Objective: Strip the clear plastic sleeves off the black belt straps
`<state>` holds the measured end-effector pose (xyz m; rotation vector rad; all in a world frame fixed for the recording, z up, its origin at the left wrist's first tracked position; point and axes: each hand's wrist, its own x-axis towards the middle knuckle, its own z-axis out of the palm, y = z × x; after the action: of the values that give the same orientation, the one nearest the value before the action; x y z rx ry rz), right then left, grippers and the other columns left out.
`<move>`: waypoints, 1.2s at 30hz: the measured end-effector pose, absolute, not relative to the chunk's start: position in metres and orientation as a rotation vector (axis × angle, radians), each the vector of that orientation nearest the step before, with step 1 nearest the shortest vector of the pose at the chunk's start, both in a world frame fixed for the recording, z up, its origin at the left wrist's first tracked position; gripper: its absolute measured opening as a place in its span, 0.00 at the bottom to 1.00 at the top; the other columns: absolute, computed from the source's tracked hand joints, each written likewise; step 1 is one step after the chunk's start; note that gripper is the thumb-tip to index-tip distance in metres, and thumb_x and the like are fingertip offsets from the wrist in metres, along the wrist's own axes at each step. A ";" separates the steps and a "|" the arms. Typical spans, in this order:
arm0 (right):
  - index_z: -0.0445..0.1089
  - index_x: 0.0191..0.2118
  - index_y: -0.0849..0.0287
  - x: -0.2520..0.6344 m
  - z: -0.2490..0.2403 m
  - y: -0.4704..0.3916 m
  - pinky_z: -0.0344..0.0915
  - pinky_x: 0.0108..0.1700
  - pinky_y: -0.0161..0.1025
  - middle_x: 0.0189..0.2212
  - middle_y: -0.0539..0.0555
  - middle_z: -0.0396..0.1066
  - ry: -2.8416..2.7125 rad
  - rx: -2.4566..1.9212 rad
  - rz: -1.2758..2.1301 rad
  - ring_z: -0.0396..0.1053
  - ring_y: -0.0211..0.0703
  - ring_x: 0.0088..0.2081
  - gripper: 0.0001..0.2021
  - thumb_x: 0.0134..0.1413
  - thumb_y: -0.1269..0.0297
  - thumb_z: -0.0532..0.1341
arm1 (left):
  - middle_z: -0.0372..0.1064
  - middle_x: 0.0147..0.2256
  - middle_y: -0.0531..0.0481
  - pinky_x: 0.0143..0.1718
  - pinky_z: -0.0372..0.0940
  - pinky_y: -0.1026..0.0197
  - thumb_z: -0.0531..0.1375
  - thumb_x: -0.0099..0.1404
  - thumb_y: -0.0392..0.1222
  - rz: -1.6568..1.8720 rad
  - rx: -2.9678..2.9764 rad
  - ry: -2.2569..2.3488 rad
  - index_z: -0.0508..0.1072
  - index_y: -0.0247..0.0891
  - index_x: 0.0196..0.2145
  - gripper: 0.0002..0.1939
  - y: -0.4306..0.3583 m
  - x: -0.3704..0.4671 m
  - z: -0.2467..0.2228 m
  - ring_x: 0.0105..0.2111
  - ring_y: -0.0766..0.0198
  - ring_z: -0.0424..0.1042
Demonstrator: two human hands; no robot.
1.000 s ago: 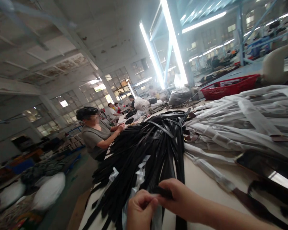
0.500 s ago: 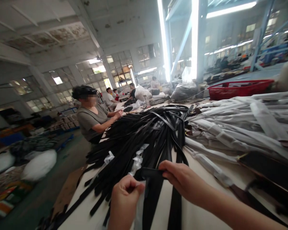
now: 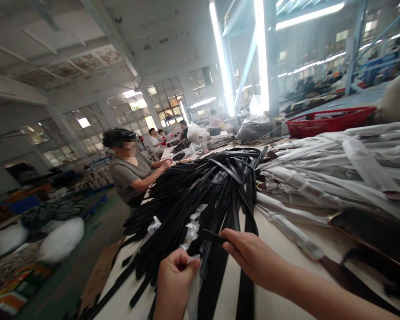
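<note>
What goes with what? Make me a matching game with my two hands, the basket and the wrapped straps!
Column one:
1. Left hand
2. Wrapped straps
3. Right hand
4. Basket

Column two:
A. Holding a black strap
B. Red
C. Pinching a pale strip
D. White, in a heap

Right pairs: 1-C, 2-D, 3-A, 4-B.
</note>
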<state>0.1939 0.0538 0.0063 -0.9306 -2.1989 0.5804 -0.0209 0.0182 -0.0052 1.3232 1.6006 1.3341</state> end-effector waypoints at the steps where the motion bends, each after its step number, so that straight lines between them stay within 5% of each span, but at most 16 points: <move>1: 0.63 0.35 0.59 0.193 0.006 0.054 0.57 0.32 0.36 0.28 0.53 0.68 -2.213 -0.946 0.576 0.67 0.43 0.31 0.10 0.65 0.66 0.47 | 0.55 0.16 0.58 0.22 0.47 0.68 0.68 0.47 0.51 1.319 1.312 1.602 0.66 0.34 0.16 0.20 0.019 -0.020 -0.004 0.19 0.71 0.52; 6: 0.65 0.35 0.59 0.187 0.005 0.050 0.58 0.35 0.34 0.30 0.52 0.69 -2.138 -0.923 0.676 0.66 0.41 0.33 0.03 0.58 0.71 0.54 | 0.64 0.21 0.51 0.26 0.54 0.66 0.64 0.52 0.52 1.259 1.381 1.490 0.76 0.32 0.20 0.17 0.018 -0.013 0.004 0.24 0.66 0.61; 13: 0.72 0.34 0.59 0.182 -0.003 0.041 0.57 0.32 0.32 0.28 0.50 0.71 -2.095 -0.829 0.820 0.66 0.39 0.30 0.06 0.49 0.64 0.66 | 0.58 0.19 0.56 0.25 0.52 0.67 0.66 0.50 0.44 1.160 1.466 1.500 0.70 0.34 0.16 0.13 0.014 -0.007 -0.002 0.22 0.68 0.57; 20: 0.73 0.30 0.60 0.177 -0.015 0.043 0.56 0.31 0.31 0.26 0.51 0.72 -2.205 -0.858 0.788 0.67 0.37 0.28 0.03 0.50 0.67 0.64 | 0.61 0.18 0.54 0.24 0.50 0.66 0.66 0.52 0.51 0.982 1.416 1.428 0.71 0.33 0.19 0.18 0.012 -0.001 -0.002 0.21 0.69 0.55; 26: 0.66 0.22 0.61 0.180 -0.006 0.043 0.51 0.27 0.31 0.19 0.47 0.62 -2.157 -0.897 0.696 0.58 0.34 0.23 0.05 0.44 0.75 0.58 | 0.65 0.20 0.52 0.24 0.51 0.66 0.65 0.50 0.62 1.029 1.328 1.344 0.76 0.32 0.31 0.27 0.010 -0.001 -0.009 0.21 0.68 0.58; 36: 0.68 0.24 0.61 0.179 -0.003 0.041 0.56 0.30 0.32 0.23 0.50 0.69 -2.083 -1.030 0.985 0.65 0.39 0.29 0.02 0.41 0.73 0.59 | 0.56 0.17 0.56 0.22 0.45 0.64 0.68 0.45 0.44 0.921 1.507 1.507 0.71 0.35 0.15 0.12 0.015 -0.012 -0.034 0.20 0.69 0.53</move>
<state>0.1786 0.0413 -0.0031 -1.0300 -2.0832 0.9852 -0.0117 0.0145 -0.0343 1.5071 1.5069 0.9214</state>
